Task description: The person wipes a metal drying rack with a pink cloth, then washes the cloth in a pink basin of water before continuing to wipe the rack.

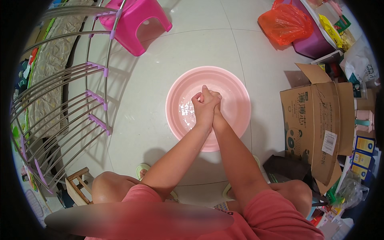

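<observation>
In front of me a round pink plastic basin (241,105) stands on the tiled floor. Water (186,112) in it catches bright reflections on the left side. Above the basin, my left hand (205,111) and my right hand (218,108) are clasped together, fingers folded around each other. One digit points away from me. Their palms face inward and are hidden, so whether anything small lies between them cannot be seen. Both forearms reach over the basin's near rim.
Left of me stands a metal rack (96,97) with purple joints; beyond it is a pink plastic stool (129,30). On the right are an opened cardboard box (306,120), a black bag (288,168) and a red plastic bag (285,24) beside a purple bin (312,45). A wooden stool (78,186) is near my left knee.
</observation>
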### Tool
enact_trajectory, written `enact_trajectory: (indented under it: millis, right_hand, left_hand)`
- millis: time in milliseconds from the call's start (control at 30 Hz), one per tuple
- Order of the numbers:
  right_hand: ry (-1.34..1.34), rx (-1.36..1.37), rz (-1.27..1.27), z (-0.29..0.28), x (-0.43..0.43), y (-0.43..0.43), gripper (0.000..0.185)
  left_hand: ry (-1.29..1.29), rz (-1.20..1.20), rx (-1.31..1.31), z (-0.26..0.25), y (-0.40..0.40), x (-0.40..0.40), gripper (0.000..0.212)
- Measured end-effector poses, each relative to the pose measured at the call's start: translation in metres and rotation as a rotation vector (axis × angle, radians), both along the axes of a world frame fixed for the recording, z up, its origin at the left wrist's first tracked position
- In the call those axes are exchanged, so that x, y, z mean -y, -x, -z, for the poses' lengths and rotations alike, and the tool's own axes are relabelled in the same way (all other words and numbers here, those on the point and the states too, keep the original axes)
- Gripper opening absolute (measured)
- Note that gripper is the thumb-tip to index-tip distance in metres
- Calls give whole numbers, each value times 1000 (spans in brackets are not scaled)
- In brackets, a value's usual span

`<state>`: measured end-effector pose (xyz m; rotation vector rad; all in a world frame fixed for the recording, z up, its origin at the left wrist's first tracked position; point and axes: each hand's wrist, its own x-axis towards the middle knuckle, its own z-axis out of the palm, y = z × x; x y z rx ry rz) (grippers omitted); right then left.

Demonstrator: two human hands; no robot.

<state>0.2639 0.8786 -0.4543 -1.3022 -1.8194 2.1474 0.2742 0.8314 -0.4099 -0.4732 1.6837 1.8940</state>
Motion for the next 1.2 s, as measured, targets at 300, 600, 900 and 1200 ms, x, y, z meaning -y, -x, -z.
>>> enact_trajectory:
  millis: [300, 600, 900, 1200]
  right_hand:
    - [1, 11, -6, -4, 2, -1, 48]
    - [-14, 43, -1, -7, 2, -1, 46]
    - [650, -373, -156, -47, -46, 12, 24]
    - [109, 136, -291, -75, -37, -24, 46]
  left_hand:
    - [-8, -3, 21, 5, 0, 1, 78]
    - [-4, 2, 65, 4, 1, 2, 81]
    - [-679, 356, 318, 40, 76, 51, 37]
    - [289, 504, -235, -13, 41, 79, 32]
